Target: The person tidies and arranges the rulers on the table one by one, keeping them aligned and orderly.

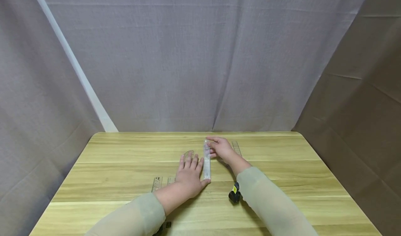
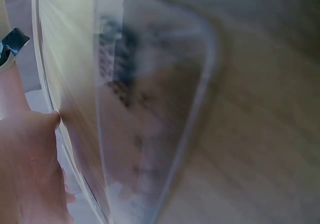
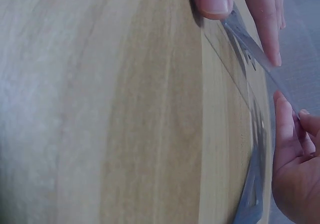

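Observation:
A long clear plastic ruler (image 1: 207, 168) lies end-on to me near the middle of the table. My right hand (image 1: 221, 150) pinches its far end between thumb and fingers, and in the right wrist view the thumb (image 3: 215, 2) shows close up there. At the ruler's left side my left hand (image 1: 189, 180) is spread with straight fingers. Its thumb reaches the ruler's near end. A clear curved protractor (image 1: 189, 153) is partly covered by the left fingers. Blurred and close in the left wrist view is a clear plastic piece (image 2: 150, 84) with a slanted edge.
Left of my left wrist lie two clear rulers (image 1: 157, 183), partly hidden by the arm. Another clear ruler (image 1: 236, 147) lies behind the right hand. A clear triangular piece with a cut-out (image 3: 252, 194) is on the wooden table (image 1: 119, 173). Grey cloth (image 1: 156, 65) hangs behind.

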A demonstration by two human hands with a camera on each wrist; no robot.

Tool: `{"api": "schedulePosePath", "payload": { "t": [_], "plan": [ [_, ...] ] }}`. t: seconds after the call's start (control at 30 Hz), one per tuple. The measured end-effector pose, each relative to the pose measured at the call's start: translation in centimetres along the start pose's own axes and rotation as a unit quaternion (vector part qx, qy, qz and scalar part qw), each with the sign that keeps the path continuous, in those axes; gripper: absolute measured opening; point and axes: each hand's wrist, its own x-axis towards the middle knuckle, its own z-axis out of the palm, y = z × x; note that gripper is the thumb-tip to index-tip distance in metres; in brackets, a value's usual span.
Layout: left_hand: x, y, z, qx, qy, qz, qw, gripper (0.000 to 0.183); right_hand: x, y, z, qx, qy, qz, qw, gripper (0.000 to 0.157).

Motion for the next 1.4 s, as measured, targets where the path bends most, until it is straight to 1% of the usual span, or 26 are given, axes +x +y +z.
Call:
{"api": "schedulePosePath", "payload": {
  "t": [0.2, 0.33, 0.6, 0.7, 0.83, 1.0, 1.13, 1.4],
  "plan": [
    [-0.3, -0.1, 0.0, 0.0, 0.002, 0.001, 1.0, 0.09, -0.3, -0.1, 0.0, -0.007, 0.002, 0.006, 1.0, 0.04],
    [-0.5, -0.2, 0.0, 0.003, 0.006, 0.007, 0.9999, 0.09, -0.3, 0.2, 0.0, -0.011, 0.004, 0.013, 1.0, 0.039],
    [-0.9, -0.4, -0.1, 0.008, 0.017, 0.016, 0.9997, 0.089, -0.6, 0.4, 0.0, -0.003, 0.005, 0.014, 1.0, 0.038],
    [-1.1, -0.4, -0.1, 0.007, 0.017, 0.017, 0.9997, 0.089, -0.9, 0.5, 0.0, 0.009, 0.003, 0.012, 1.0, 0.039],
    [-1.5, -0.5, -0.1, 0.002, 0.019, 0.02, 0.9996, 0.088, -1.2, 0.8, 0.1, 0.028, -0.005, 0.012, 1.0, 0.039],
    [-2.1, -0.6, -0.1, -0.009, 0.025, 0.028, 0.9992, 0.088, -1.7, 1.0, 0.3, 0.038, -0.021, 0.013, 0.999, 0.04],
    [-2.6, -0.8, 0.1, -0.02, 0.033, 0.032, 0.9987, 0.089, -2.1, 1.1, 0.7, 0.044, -0.026, 0.016, 0.999, 0.04],
    [-3.7, -1.1, -0.1, -0.03, 0.037, 0.038, 0.9982, 0.091, -3.1, 0.9, 1.3, 0.05, -0.035, 0.033, 0.998, 0.04]
  ]
}}
